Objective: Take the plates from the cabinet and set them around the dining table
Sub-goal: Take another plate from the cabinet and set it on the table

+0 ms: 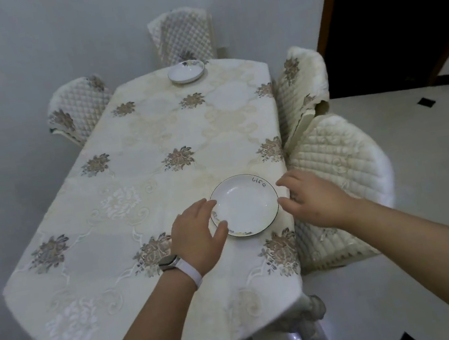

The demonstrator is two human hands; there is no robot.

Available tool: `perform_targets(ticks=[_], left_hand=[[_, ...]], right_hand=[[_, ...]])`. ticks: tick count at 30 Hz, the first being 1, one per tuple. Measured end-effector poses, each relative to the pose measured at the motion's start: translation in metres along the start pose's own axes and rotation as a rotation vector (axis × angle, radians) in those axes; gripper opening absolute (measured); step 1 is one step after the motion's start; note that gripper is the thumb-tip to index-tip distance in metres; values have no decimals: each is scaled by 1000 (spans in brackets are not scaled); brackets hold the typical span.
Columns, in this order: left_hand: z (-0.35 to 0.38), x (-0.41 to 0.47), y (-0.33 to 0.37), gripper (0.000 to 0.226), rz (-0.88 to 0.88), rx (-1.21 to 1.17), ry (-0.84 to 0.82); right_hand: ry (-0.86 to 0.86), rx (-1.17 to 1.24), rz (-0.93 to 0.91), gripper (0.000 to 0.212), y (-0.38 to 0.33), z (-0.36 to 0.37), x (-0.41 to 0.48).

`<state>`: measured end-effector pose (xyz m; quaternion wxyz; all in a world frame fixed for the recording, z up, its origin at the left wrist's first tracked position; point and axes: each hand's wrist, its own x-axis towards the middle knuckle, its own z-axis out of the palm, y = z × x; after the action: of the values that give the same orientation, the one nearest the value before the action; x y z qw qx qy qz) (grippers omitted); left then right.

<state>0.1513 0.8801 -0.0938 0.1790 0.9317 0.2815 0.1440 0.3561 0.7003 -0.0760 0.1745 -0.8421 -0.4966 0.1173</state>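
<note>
Two white plates sit on the worktop, which is covered by a cream tablecloth with brown flower patterns. The near plate lies flat close to the right edge. It has a thin dark rim line and the word "Life" on its far-right side. The far plate rests at the far end, in front of the far chair.

The left hand is at the near plate's left side, fingers relaxed and loosely spread, its thumb lying over the near-left rim. The right hand is just beside the right rim, fingers loosely bent and apart; whether they touch the plate cannot be told. Neither hand grips the plate.

A watch with a white strap is on the left wrist. A quilted chair stands just right of the near plate, another beyond it, and one more at the far left. A dark doorway is at the far right.
</note>
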Motion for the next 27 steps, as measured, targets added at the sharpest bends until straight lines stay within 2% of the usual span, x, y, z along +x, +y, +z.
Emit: perform_targets(ticks=[4, 11, 17, 21, 27], left_hand=[[7, -4, 21, 62, 109, 23, -109], [43, -8, 82, 58, 346, 7, -237], [64, -9, 151, 50, 554, -48, -272], [76, -21, 206, 52, 671, -44, -319], [105, -49, 298, 48, 844, -34, -335]], right_hand=[[59, -70, 61, 47, 0, -5, -35], [79, -123, 259, 46, 20, -11, -118], [119, -135, 474, 64, 38, -32, -192], [196, -140, 595, 63, 57, -47, -246], [290, -140, 752, 49, 89, -62, -346]])
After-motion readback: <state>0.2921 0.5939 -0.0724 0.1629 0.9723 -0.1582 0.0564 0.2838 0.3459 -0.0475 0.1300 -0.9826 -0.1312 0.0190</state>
